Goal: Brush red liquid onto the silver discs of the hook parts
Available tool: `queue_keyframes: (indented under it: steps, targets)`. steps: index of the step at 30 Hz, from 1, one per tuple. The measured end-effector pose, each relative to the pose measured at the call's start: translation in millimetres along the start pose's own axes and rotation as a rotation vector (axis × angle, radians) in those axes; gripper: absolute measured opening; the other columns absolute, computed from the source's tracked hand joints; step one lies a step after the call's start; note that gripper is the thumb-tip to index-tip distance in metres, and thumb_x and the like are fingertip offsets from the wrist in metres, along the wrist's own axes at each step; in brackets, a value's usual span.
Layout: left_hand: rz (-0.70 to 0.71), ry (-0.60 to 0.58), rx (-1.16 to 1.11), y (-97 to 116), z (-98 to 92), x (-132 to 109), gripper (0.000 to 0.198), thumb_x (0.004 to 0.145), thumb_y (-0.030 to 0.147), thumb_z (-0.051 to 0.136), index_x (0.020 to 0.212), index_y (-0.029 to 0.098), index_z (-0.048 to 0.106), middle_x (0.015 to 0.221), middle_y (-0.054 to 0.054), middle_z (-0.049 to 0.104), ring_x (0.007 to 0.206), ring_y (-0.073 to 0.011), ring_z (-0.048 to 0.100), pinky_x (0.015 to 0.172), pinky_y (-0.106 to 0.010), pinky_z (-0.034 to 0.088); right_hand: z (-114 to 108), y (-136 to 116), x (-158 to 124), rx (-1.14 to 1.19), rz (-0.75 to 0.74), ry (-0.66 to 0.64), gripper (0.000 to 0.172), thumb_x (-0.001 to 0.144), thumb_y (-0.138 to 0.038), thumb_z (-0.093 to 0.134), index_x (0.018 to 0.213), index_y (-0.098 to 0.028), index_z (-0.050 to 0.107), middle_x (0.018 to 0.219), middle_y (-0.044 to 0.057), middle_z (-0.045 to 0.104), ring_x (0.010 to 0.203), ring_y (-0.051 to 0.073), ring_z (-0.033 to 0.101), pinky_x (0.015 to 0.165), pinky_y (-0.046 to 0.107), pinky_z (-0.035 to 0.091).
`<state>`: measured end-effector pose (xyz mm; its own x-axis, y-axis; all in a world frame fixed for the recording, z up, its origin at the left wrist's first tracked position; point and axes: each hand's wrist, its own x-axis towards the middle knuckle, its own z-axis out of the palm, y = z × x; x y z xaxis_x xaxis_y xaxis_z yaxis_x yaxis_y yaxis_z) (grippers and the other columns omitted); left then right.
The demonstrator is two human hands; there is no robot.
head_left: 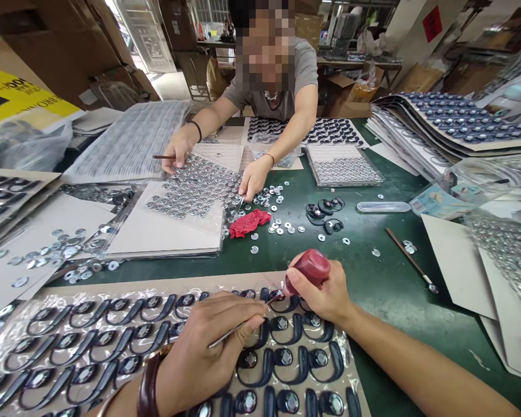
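My left hand (208, 347) is closed on thin metal tweezers (238, 329) whose tip points toward the top row of dark ear-hook parts. My right hand (325, 292) grips a small dark red bottle (310, 267), tilted with its nozzle down by the tweezer tip. Both hands hover over a clear plastic sheet (35, 324) holding rows of black ear-hook pieces (286, 359) with round silver centres, laid on cardboard.
A person across the green table (373, 272) works over a sheet of silver discs (195, 188). Loose discs (278, 223), a red cloth (248, 223), a few ear hooks (323, 211), a brush (410, 260) and stacked trays (443, 124) lie around.
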<state>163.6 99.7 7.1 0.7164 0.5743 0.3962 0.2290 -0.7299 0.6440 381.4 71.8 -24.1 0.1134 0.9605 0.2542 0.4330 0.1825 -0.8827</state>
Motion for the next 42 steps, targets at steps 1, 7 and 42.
queue_keyframes:
  steps: [1,7,42]
  targets:
    - [-0.004,0.007,0.003,0,0.0,0,0.021,0.087,0.009,0.051,0.103,0.018,0.061,0.097,-0.006,0.07,0.088,-0.0142,0.067,0.081,-0.028,0.054,0,0,0,0.016,0.0,0.005,0.019,0.082,-0.034,0.058,0.074,-0.017,0.06,0.055,0.001,0.062,0.05,0.014,0.057,0.054,0.026,0.047]
    - [0.189,-0.035,0.185,13,-6.9,-6,0.024,0.086,0.006,0.046,0.104,0.013,0.061,0.1,-0.009,0.069,0.093,-0.0155,0.066,0.083,-0.029,0.054,-10,-13,1,0.287,0.12,-0.03,0.02,0.086,-0.036,0.056,0.081,-0.017,0.059,0.058,0.001,0.065,0.047,0.012,0.057,0.048,0.024,0.046]
    - [0.388,-0.177,0.534,35,14.0,-36,0.03,0.092,0.007,0.036,0.103,0.009,0.064,0.102,-0.01,0.068,0.101,-0.0179,0.063,0.096,-0.032,0.049,-3,-11,-28,0.169,0.114,-0.122,0.016,0.084,-0.03,0.057,0.073,-0.018,0.058,0.058,0.002,0.066,0.052,0.015,0.062,0.056,0.026,0.052]
